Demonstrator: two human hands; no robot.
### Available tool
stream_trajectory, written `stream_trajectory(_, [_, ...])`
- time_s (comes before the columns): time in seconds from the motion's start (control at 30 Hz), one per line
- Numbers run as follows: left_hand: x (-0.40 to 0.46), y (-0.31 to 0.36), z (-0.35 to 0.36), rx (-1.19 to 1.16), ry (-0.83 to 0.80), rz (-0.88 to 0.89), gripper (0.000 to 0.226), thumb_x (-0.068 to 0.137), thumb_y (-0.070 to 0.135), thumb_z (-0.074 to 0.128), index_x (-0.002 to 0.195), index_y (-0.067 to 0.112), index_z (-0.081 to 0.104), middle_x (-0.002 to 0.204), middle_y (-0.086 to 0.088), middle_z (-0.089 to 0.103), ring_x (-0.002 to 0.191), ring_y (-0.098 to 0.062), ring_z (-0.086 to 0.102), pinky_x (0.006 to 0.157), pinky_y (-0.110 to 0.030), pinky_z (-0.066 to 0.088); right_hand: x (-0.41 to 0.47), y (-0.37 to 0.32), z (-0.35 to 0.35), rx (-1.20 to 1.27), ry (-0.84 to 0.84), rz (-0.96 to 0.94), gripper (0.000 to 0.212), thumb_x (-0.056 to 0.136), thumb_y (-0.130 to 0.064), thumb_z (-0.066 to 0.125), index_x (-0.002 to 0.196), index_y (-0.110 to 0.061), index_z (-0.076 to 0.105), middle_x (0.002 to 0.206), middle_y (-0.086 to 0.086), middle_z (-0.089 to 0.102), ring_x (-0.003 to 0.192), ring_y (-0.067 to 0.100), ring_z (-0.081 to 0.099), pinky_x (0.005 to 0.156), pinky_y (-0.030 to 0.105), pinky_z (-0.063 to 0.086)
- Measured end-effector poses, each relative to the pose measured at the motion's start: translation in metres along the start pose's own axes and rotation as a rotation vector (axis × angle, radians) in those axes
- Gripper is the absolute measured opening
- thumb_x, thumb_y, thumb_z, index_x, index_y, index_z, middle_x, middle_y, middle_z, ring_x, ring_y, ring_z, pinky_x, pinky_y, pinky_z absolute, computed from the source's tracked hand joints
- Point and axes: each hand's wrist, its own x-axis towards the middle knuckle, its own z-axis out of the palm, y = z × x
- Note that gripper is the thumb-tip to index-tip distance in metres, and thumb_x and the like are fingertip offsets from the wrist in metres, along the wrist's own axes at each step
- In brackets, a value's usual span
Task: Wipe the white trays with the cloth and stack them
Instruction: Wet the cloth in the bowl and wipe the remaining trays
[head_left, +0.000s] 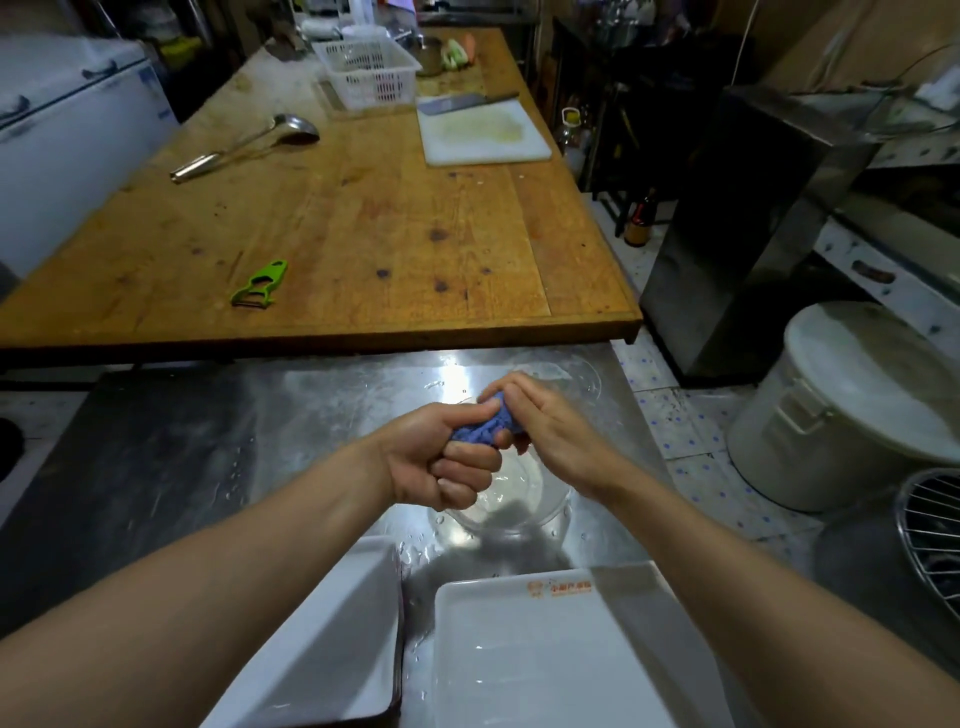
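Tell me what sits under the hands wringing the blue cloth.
A clear glass bowl sits on the wet steel counter below the left hand, right hand and blue cloth. The hands hide part of its rim.

orange print on tray (519, 649), unreadable.

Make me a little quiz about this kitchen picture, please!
1. True or false: both hands grip the blue cloth.
2. The green peeler lies on: A) the wooden table B) the steel counter C) a tray
3. What tool rests at the white cutting board's far edge?

Key: 1 true: left hand and right hand squeeze it. 2 A. 3 the cleaver.
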Motion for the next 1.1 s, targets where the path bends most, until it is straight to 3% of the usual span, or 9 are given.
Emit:
stream_trajectory(0.07, [-0.001, 0.001, 0.005, 0.121, 0.045, 0.010, 0.024, 0.087, 0.037, 0.044, 0.077, 0.015, 0.044, 0.050, 0.008, 0.012, 0.040, -0.006, 0.011, 0.034, -0.014, 0.018, 0.003, 0.000, 0.003, -0.072, 0.056, -0.005, 0.031, 0.101, -0.027, 0.037, 0.077, -0.013, 0.052, 0.067, -0.006, 0.052, 0.063, 0.008, 0.044, 0.061, 0.026, 0.036])
stream_trajectory(0.17, [0.001, 0.004, 0.008, 0.457, 0.288, 0.048, 0.026, 0.098, 0.027, 0.042, 0.074, 0.015, 0.042, 0.048, 0.007, 0.018, 0.038, -0.005, 0.017, 0.035, -0.015, 0.017, 0.010, 0.003, 0.002, -0.300, 0.098, 0.007, 0.034, 0.097, -0.030, 0.042, 0.065, -0.022, 0.046, 0.060, -0.008, 0.047, 0.060, 0.008, 0.042, 0.058, 0.026, 0.033])
stream_trajectory(0.23, [0.008, 0.005, 0.012, 0.823, 0.514, 0.109, 0.029, 0.098, 0.024, 0.044, 0.071, 0.012, 0.043, 0.050, 0.003, 0.029, 0.040, -0.009, 0.027, 0.037, -0.018, 0.023, 0.015, 0.005, 0.003, -0.371, 0.090, 0.050, 0.036, 0.096, -0.030, 0.042, 0.062, -0.019, 0.046, 0.060, -0.003, 0.046, 0.060, 0.012, 0.041, 0.057, 0.029, 0.032])
stream_trajectory(0.37, [0.027, -0.005, 0.008, 1.629, 0.823, 0.244, 0.026, 0.097, 0.032, 0.044, 0.078, 0.014, 0.049, 0.074, -0.005, 0.051, 0.068, -0.018, 0.045, 0.053, -0.025, 0.030, 0.027, 0.009, 0.007, -0.402, 0.101, 0.168, 0.041, 0.093, -0.015, 0.040, 0.052, -0.017, 0.035, 0.056, 0.002, 0.039, 0.060, 0.018, 0.034, 0.052, 0.031, 0.024])
stream_trajectory(0.47, [0.036, -0.012, -0.005, 1.782, 0.973, 0.269, 0.026, 0.096, 0.038, 0.044, 0.094, 0.015, 0.056, 0.089, -0.008, 0.062, 0.073, -0.022, 0.047, 0.055, -0.030, 0.029, 0.031, 0.018, 0.013, -0.429, 0.110, 0.291, 0.040, 0.091, -0.008, 0.037, 0.052, -0.015, 0.034, 0.058, 0.003, 0.037, 0.065, 0.021, 0.036, 0.054, 0.030, 0.026])
stream_trajectory(0.57, [0.044, -0.017, -0.019, 1.997, 0.989, 0.281, 0.031, 0.096, 0.039, 0.042, 0.105, 0.011, 0.053, 0.097, -0.011, 0.064, 0.081, -0.030, 0.058, 0.058, -0.030, 0.029, 0.030, 0.026, 0.019, -0.432, 0.081, 0.395, 0.038, 0.096, -0.011, 0.033, 0.059, -0.019, 0.034, 0.062, -0.001, 0.035, 0.065, 0.021, 0.039, 0.061, 0.031, 0.033])
stream_trajectory(0.73, [0.054, -0.017, -0.028, 2.149, 0.972, 0.298, 0.025, 0.096, 0.031, 0.042, 0.106, 0.010, 0.052, 0.098, -0.010, 0.065, 0.085, -0.032, 0.061, 0.055, -0.030, 0.025, 0.033, 0.034, 0.020, -0.209, 0.137, 0.550, 0.033, 0.094, -0.013, 0.035, 0.062, -0.019, 0.037, 0.062, 0.000, 0.037, 0.052, 0.012, 0.034, 0.048, 0.022, 0.031])
stream_trajectory(0.97, [0.061, -0.018, -0.032, 2.248, 0.958, 0.273, 0.021, 0.097, 0.028, 0.042, 0.106, 0.010, 0.051, 0.097, -0.008, 0.065, 0.084, -0.030, 0.062, 0.058, -0.031, 0.029, 0.037, 0.040, 0.022, -0.090, 0.224, 0.684, 0.027, 0.093, -0.015, 0.038, 0.066, -0.015, 0.041, 0.064, 0.003, 0.039, 0.053, 0.017, 0.036, 0.048, 0.021, 0.030])
stream_trajectory(1.1, [0.062, -0.019, -0.033, 2.260, 0.961, 0.294, 0.021, 0.097, 0.028, 0.042, 0.106, 0.011, 0.051, 0.098, -0.008, 0.065, 0.085, -0.030, 0.062, 0.058, -0.031, 0.030, 0.038, 0.038, 0.027, -0.140, 0.262, 0.792, 0.012, 0.087, -0.008, 0.039, 0.083, -0.004, 0.049, 0.065, 0.009, 0.040, 0.059, 0.023, 0.040, 0.050, 0.023, 0.028])
